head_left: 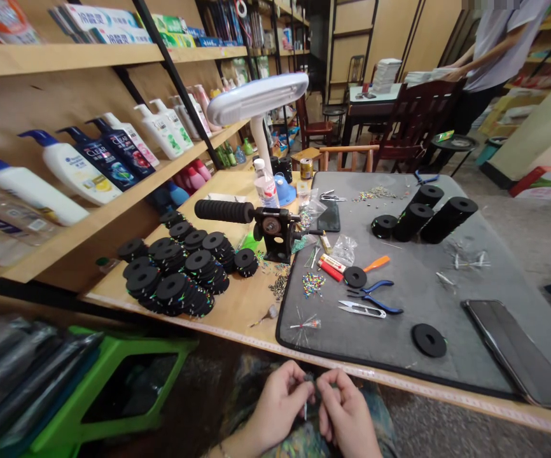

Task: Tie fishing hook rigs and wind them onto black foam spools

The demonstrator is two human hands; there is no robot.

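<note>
Below the table's front edge, over my lap, my left hand [282,402] and my right hand [345,407] are close together with fingers pinched. A small, thin, pale piece [305,410] shows under the fingertips of my left hand; its kind is too small to tell. Whatever my right fingertips pinch is hidden. On the grey mat ahead lie a black foam ring [429,340], thread snips [362,309], blue-handled pliers [381,298], a heap of coloured beads [312,285] and a small bundle of fine wires [308,324].
Stacks of black foam spools [175,289] stand left of a hand-cranked winder [275,232]. Behind it are a bottle [265,184] and a desk lamp [259,102]. A phone [518,350] lies at right. A green stool [127,381] stands lower left. Another person [499,57] stands at the far table.
</note>
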